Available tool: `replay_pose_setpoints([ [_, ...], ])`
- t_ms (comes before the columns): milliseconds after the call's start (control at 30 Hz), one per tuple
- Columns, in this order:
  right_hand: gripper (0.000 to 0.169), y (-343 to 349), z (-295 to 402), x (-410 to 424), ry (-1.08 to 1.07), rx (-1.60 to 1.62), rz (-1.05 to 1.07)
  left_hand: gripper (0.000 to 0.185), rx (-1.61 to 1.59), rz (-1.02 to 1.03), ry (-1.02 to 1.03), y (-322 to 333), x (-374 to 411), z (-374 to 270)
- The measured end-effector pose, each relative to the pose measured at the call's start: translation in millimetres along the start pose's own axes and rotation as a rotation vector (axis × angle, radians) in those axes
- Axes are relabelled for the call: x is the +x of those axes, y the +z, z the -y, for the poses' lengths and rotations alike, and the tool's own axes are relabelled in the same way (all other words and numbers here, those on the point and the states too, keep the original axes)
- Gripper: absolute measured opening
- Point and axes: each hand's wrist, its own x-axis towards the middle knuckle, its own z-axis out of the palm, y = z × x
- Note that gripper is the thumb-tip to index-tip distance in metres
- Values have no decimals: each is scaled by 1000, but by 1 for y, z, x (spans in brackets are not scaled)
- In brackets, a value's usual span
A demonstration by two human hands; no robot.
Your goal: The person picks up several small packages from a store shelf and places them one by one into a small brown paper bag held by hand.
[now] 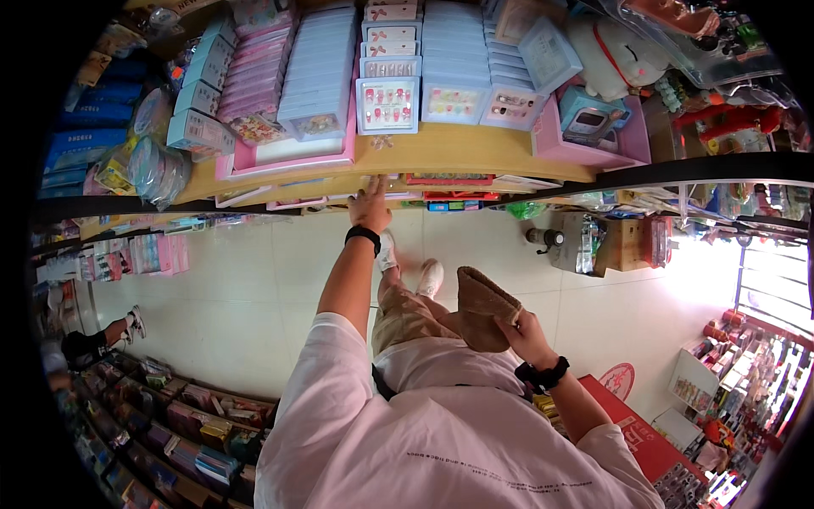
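Observation:
My left hand (371,210) reaches to the front edge of a wooden shelf (439,149), fingers extended, with nothing seen in it. Whether its fingertips touch the edge I cannot tell. On that shelf, beyond the hand, stands a row of press-on nail boxes (387,105) with clear fronts. Pale blue boxes (318,76) fill a pink tray (286,167) to their left. At the right of my body, my right hand (529,337) grips a folded brown cloth (486,305) by its edge, above my lap.
A pink bin (591,137) holds a boxed toy at the shelf's right. Lower shelves sit under the edge. A dark bottle (545,238) and cardboard boxes (622,245) stand on the floor at right. Display racks (191,426) lie behind at lower left, near another person's leg (114,332).

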Motion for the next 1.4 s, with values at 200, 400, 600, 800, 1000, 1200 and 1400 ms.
replay_pose_setpoints([
  [200,23,4,6,7,-28,10,7,73,-26,-77,19,2,-8,3],
  [400,22,6,5,11,2,-42,-4,60,-371,-269,-131,17,-3,12],
  [600,19,1,20,14,74,-6,40,63,-570,-317,-288,90,30,28],
  [800,24,-20,-18,5,83,-30,22,41,-543,-303,-382,43,-8,41],
  [1000,28,-32,-23,35,40,111,-37,29,-682,-88,-186,95,-124,94],
  [1200,30,12,-89,99,69,42,19,20,-758,76,-256,167,-184,102],
  [1400,29,81,-173,198,149,-650,208,18,-632,211,-284,275,-215,89],
])
